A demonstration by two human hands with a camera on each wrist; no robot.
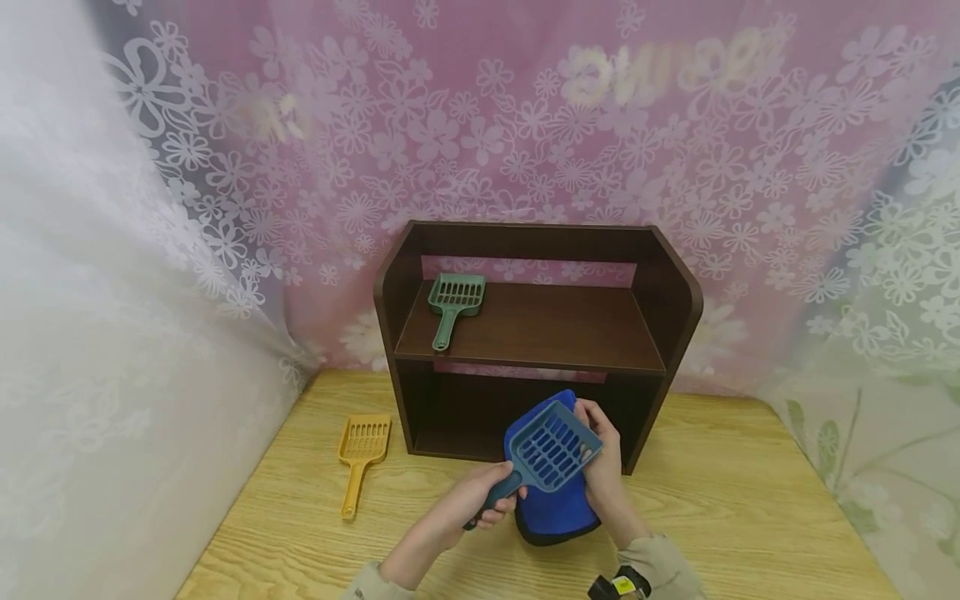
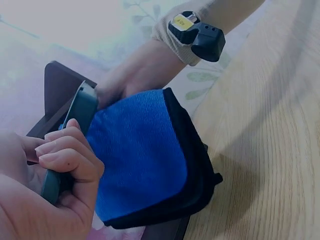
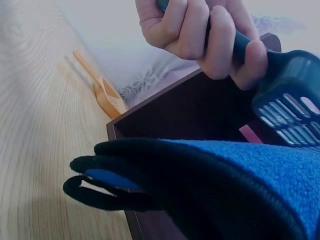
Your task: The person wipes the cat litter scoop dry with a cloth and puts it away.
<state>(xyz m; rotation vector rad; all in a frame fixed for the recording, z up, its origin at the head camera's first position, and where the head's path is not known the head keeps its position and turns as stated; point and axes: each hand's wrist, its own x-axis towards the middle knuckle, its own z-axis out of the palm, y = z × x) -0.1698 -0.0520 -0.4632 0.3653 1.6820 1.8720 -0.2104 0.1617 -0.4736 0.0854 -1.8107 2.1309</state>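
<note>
A dark blue-green litter scoop (image 1: 552,448) is held by its handle in my left hand (image 1: 483,497), its slotted head tilted up toward the right. Behind and below the scoop head hangs a folded blue cloth (image 1: 557,515) with black edging, which my right hand (image 1: 604,454) grips along its right side. The left wrist view shows the left hand's fingers (image 2: 70,152) curled round the handle and the cloth (image 2: 142,155) just beyond. In the right wrist view the folded cloth layers (image 3: 260,172) fill the lower part, and the right hand itself is hidden.
Behind the hands stands a dark brown two-tier shelf (image 1: 555,325). On its upper board, at the left, lies a green litter scoop (image 1: 457,300). A yellow litter scoop (image 1: 363,450) lies on the wooden table (image 1: 750,500), left of the shelf. Floral curtains (image 1: 487,125) surround the table.
</note>
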